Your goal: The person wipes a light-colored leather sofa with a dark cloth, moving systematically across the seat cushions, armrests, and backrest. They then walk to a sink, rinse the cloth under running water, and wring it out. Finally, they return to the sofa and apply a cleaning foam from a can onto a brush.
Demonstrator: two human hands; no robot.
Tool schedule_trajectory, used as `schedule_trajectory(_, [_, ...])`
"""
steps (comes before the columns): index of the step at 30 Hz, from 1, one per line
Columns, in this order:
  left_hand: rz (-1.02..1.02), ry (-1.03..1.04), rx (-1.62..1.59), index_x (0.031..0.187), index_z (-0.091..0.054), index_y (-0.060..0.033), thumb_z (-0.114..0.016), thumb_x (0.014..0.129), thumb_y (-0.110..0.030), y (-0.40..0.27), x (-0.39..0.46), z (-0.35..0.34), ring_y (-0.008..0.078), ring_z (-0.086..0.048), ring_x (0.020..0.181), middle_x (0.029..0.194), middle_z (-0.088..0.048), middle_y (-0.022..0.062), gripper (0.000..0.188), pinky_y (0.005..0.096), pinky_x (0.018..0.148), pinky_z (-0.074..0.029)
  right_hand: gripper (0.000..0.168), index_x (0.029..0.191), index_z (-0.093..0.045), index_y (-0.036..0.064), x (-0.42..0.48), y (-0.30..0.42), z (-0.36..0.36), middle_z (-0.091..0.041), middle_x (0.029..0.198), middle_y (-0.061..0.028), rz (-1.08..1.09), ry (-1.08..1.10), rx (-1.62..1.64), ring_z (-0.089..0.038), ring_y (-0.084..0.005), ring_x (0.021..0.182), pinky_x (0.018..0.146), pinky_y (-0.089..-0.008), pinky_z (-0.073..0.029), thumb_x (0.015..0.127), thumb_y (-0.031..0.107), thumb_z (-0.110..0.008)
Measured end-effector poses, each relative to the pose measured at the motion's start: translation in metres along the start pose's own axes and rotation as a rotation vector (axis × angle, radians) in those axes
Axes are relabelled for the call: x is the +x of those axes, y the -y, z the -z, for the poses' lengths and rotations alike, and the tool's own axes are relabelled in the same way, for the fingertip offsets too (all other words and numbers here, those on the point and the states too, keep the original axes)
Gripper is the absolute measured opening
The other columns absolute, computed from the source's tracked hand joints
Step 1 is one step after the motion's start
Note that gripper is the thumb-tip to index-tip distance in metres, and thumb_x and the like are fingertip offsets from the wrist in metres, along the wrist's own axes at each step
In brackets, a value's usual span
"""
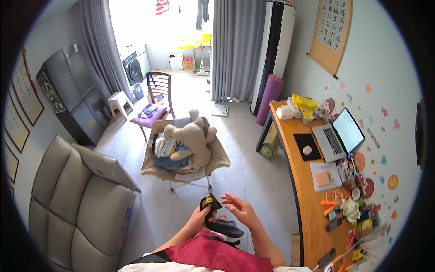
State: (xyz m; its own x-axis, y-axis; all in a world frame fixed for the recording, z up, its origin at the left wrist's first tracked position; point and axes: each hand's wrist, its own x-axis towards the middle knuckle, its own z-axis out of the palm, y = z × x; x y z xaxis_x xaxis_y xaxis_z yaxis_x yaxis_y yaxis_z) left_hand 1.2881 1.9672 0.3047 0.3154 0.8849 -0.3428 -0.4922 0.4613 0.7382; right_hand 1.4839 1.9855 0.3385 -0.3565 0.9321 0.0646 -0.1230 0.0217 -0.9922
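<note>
My left hand [201, 217] grips a black fabric item, probably a sock [212, 208], with a yellow inner side showing at its opening. Just to its right, my right hand [239, 209] is raised with fingers apart, holding nothing. A dark oblong shape [226, 227] lies below the hands; whether it belongs to the held item cannot be told. Beyond the hands stands a beige folding chair [219, 158]. On its seat a large beige plush toy [195, 142] rests against a pile of folded clothes [170, 153].
A grey sofa [102, 214] is at left. Along the right wall runs a wooden desk [289, 142] with a laptop [329, 141], a mouse [307, 150] and clutter. Farther off are a wooden chair [159, 88], a white stool [119, 100] and a rolled purple mat [270, 98].
</note>
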Motion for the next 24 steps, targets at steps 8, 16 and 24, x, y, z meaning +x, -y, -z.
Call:
schedule_trajectory(8, [0.212, -0.045, -0.28, 0.06, -0.045, -0.0118, -0.047, 0.09, -0.055, -0.092, 0.256, -0.104, 0.0092, -0.026, 0.034, 0.044, -0.028, -0.0045, 0.052, 0.0246, 0.038, -0.022, 0.061, 0.141, -0.031, 0.002, 0.165, 0.012, 0.182, -0.046, 0.134, -0.0157, -0.178, 0.036, 0.011, -0.048, -0.0238, 0.122, 0.1, -0.0367, -0.039, 0.087, 0.01, -0.059])
schedule_trajectory(16, [-0.215, 0.118, -0.609, 0.091, -0.054, -0.0081, -0.045, 0.092, -0.053, -0.205, 0.515, -0.173, 0.0165, -0.047, 0.066, 0.072, -0.05, 0.003, 0.045, 0.0304, 0.069, -0.041, 0.095, 0.146, -0.019, 0.006, 0.412, -0.01, 0.34, -0.035, 0.143, -0.0138, 0.044, 0.216, -0.293, -0.034, -0.0216, 0.132, 0.108, -0.0353, -0.027, 0.072, 0.017, -0.078])
schedule_trajectory(24, [-0.639, -0.026, -0.621, 0.129, -0.039, 0.0027, -0.039, 0.095, -0.048, -0.358, 0.684, -0.111, 0.0282, -0.045, 0.121, 0.128, -0.049, 0.0157, 0.061, 0.0394, 0.101, -0.038, 0.049, 0.118, -0.056, 0.005, 0.706, 0.002, 0.385, -0.068, 0.091, -0.0086, 0.041, 0.339, -0.519, -0.064, -0.019, 0.084, 0.075, -0.0318, -0.049, 0.075, 0.019, -0.075])
